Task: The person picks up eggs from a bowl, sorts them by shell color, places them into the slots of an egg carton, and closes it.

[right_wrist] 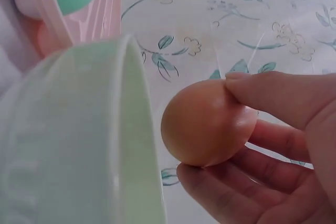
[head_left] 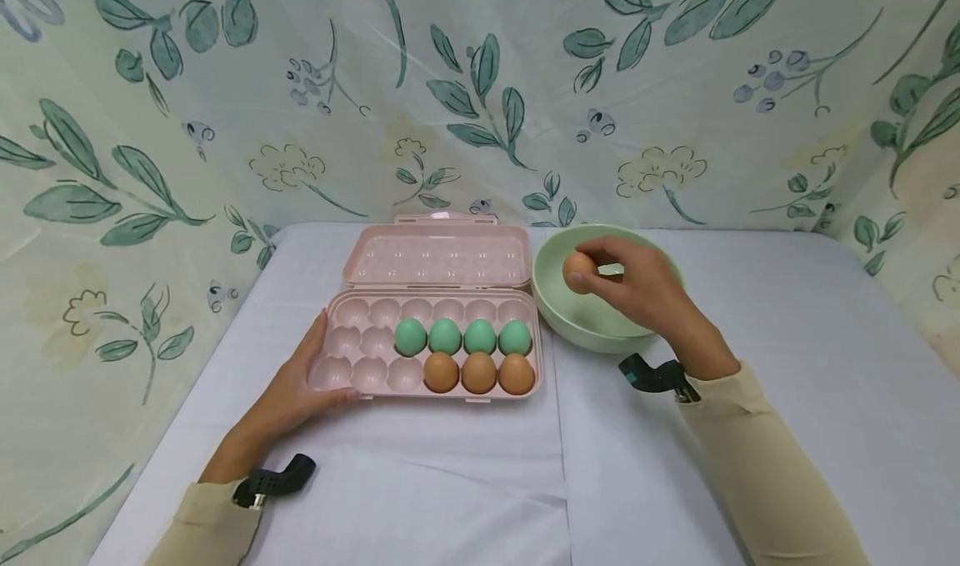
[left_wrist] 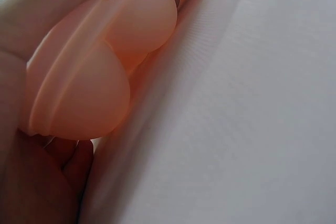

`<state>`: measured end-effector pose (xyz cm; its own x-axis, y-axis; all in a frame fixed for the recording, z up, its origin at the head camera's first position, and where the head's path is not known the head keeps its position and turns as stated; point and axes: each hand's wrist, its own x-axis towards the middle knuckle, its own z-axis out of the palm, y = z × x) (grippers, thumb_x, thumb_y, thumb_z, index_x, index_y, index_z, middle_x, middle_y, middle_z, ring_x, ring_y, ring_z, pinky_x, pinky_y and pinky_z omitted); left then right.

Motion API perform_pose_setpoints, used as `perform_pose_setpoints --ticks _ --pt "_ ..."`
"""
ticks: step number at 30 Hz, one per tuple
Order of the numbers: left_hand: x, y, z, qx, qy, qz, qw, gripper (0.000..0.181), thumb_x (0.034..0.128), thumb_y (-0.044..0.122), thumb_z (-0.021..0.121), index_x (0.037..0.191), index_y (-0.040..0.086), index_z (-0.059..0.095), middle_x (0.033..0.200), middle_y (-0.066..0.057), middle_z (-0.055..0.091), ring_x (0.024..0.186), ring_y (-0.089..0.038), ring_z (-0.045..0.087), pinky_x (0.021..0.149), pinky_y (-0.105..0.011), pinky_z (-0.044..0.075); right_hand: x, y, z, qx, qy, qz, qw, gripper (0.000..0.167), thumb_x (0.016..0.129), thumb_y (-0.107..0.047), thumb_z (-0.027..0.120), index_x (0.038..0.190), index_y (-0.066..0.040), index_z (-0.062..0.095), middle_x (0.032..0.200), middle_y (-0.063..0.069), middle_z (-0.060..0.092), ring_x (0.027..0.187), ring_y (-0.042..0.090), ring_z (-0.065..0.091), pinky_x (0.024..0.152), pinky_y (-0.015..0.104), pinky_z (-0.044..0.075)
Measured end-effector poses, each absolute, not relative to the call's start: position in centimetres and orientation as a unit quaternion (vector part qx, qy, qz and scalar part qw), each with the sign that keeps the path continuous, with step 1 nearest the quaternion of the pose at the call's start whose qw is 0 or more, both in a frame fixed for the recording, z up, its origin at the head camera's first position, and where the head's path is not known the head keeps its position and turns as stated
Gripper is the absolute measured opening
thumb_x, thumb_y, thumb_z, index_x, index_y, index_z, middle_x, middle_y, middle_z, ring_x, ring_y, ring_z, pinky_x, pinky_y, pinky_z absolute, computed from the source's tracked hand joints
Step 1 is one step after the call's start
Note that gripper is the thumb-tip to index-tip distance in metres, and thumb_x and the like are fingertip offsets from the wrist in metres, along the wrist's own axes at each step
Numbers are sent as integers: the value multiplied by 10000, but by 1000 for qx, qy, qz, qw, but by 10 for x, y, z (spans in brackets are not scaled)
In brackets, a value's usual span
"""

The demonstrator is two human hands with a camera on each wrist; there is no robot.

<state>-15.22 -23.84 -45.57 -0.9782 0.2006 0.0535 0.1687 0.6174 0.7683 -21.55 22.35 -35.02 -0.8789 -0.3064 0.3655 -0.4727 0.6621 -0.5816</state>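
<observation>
My right hand (head_left: 645,283) pinches a brown egg (head_left: 579,272) between thumb and fingers, above the pale green bowl (head_left: 555,299). In the right wrist view, the egg (right_wrist: 207,124) is beside the bowl's rim (right_wrist: 123,103), apart from it. My left hand (head_left: 300,391) grips the left end of a pink egg carton (head_left: 347,341), thumb along the front edge and fingers up the side. Several green eggs (head_left: 445,336) sit in the carton's middle row, towards the right. Three brown eggs (head_left: 479,373) fill the right part of the front row. The carton's lid (head_left: 438,255) lies folded back.
A white cloth (head_left: 465,474) covers the table. Behind it hangs a leaf-and-flower patterned curtain (head_left: 525,116), which also runs down the left and right sides. The bowl stands close against the carton's right end.
</observation>
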Motion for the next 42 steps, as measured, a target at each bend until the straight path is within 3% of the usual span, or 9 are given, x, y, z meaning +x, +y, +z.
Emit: perform_pose_setpoints --ticks 20,27,42 --pt "-154 -239 -459 95 900 424 20 1268 673 414 860 1560 270 -34 1622 9 47 1462 -335 105 1089 -657 181 -196 176 -345 270 -854 438 78 417 850 -273 752 1202 -77 642 1113 15 634 995 155 585 804 277 557" --pt "-152 -240 -456 100 902 421 16 1252 674 425 857 1551 329 -32 1620 22 61 1460 -325 125 1085 -654 200 -186 147 -344 298 -841 447 61 364 848 -250 757 1162 -101 650 1067 -6 638 972 143 609 768 291 567" --pt "-154 -242 -459 105 902 417 18 1247 677 439 850 1544 353 -43 1619 46 56 1460 -316 132 1078 -654 217 -184 89 -342 359 -809 463 38 326 865 -270 738 1143 -118 664 1026 -81 641 951 73 611 838 281 540"
